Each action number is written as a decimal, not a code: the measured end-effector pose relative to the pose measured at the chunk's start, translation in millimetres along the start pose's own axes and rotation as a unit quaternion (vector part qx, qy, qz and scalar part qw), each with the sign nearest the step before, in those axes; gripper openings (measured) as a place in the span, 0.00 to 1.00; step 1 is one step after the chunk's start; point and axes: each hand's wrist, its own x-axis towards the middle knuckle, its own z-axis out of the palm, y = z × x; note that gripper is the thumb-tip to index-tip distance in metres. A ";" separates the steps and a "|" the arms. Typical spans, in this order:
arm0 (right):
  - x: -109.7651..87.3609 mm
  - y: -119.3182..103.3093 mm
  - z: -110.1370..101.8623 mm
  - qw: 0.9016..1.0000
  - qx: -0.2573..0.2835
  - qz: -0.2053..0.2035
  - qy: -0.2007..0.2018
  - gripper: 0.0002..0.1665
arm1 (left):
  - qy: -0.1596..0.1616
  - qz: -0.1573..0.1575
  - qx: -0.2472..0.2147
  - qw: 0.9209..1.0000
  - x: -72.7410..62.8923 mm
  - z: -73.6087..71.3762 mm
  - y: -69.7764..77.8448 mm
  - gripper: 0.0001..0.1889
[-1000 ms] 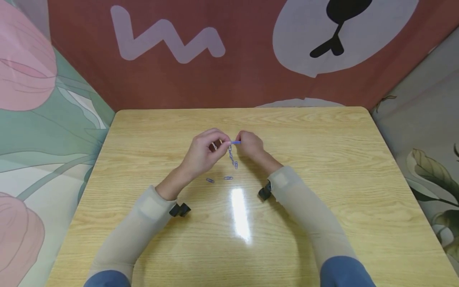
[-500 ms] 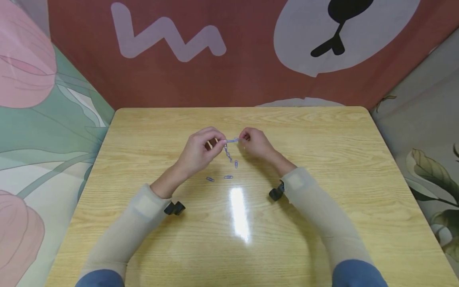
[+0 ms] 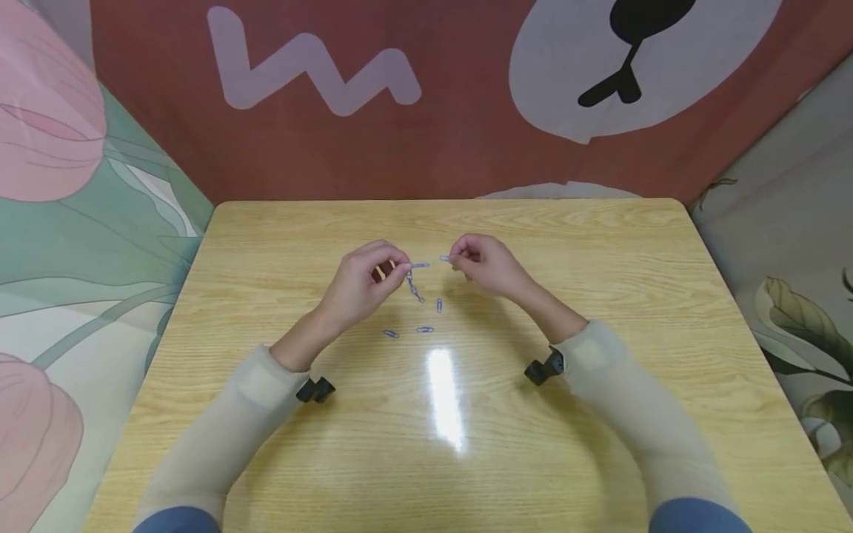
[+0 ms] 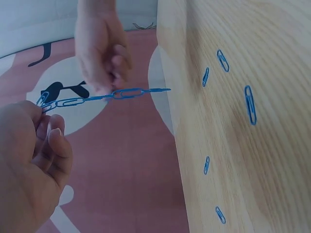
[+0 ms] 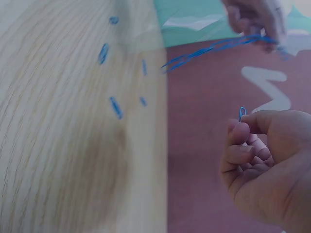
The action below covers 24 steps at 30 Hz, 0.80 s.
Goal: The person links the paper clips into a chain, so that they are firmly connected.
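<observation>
In the head view my left hand (image 3: 365, 285) pinches the top of a chain of blue paper clips (image 3: 415, 285) between thumb and index finger. One linked clip (image 3: 420, 265) points sideways from those fingertips toward the right hand, and the rest of the chain hangs below. My right hand (image 3: 489, 265) pinches a single blue paper clip (image 5: 242, 113), whose looped end sticks up past the fingertips in the right wrist view. A gap separates that clip from the chain. The left wrist view shows several links of the chain (image 4: 129, 93) stretched out from the left fingers.
Several loose blue paper clips lie on the wooden table (image 3: 566, 244), among them one clip (image 3: 439, 305) below the hands and two nearer me, a left clip (image 3: 391, 334) and a right clip (image 3: 424, 329). A printed red cloth (image 3: 466, 148) stands behind the table.
The hands have drawn apart, the left going left with the chain and the right going right with a clip. A gap has opened between the held clips. The loose clips have stayed put.
</observation>
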 end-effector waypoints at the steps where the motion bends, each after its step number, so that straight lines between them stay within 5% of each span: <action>1: -3.0 -3.1 -1.2 1.000 0.006 -0.005 -0.001 0.07 | -0.001 0.001 0.001 1.000 -0.3 0.1 -0.3 0.03; 14: -30.3 -41.7 -6.6 0.992 0.113 -0.055 -0.009 0.02 | -0.004 0.022 0.002 1.000 -0.1 2.2 0.0 0.02; 24: -30.9 -50.7 0.1 0.990 0.130 -0.043 -0.020 0.02 | -0.008 0.041 -0.008 0.999 3.3 4.8 1.8 0.02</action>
